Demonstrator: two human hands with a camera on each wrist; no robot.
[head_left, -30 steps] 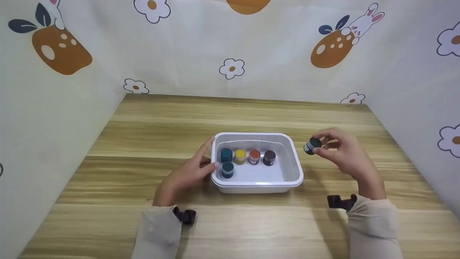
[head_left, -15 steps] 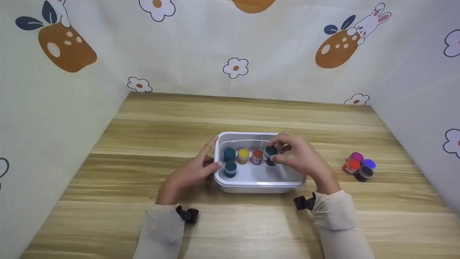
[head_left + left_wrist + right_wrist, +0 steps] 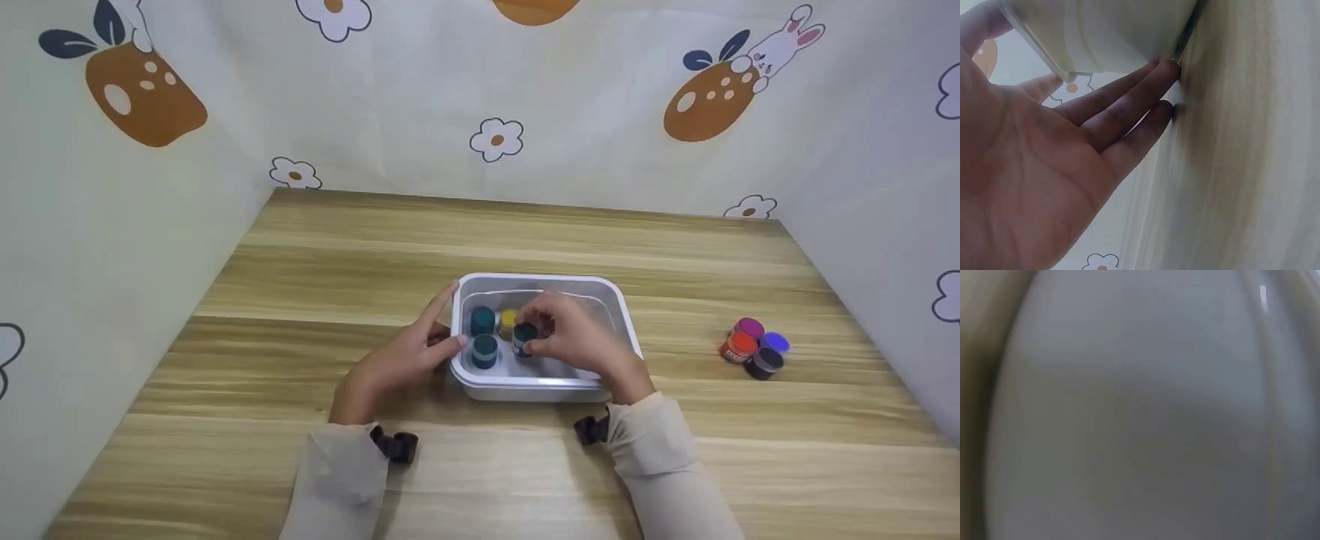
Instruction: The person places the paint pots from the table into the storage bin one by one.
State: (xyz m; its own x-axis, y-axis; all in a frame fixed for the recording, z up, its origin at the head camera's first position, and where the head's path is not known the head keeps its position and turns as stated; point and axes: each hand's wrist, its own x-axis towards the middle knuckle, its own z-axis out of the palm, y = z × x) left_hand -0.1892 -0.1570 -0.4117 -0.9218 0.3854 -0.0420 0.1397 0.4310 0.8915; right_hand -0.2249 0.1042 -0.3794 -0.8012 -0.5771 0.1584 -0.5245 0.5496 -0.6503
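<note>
A white plastic tub [image 3: 536, 383] stands on the table, with small paint jars inside. My left hand [image 3: 401, 361] rests against its left side, thumb and index finger at the rim; in the left wrist view the left hand [image 3: 1044, 163] has its fingers extended along the tub wall. Over the tub, my right hand [image 3: 581, 341] pinches a dark green paint jar [image 3: 524, 335] between thumb and fingers. Left of it are a teal jar [image 3: 482, 320], a second dark green jar [image 3: 484, 351] and a partly covered yellow jar [image 3: 508, 322]. The right hand hides the other jars.
On the wooden table [image 3: 360, 262] to the right, a magenta jar [image 3: 748, 328], a red jar [image 3: 739, 346], a blue jar [image 3: 775, 343] and a black jar [image 3: 765, 363] stand close together. Patterned cloth walls [image 3: 420, 97] enclose the table. Blurred tub surface [image 3: 1129, 410] fills the right wrist view.
My right hand has carried the dark green jar leftward from beside the tub, over the brown jar, to beside the yellow one. The left hand has stayed at the tub's left side.
</note>
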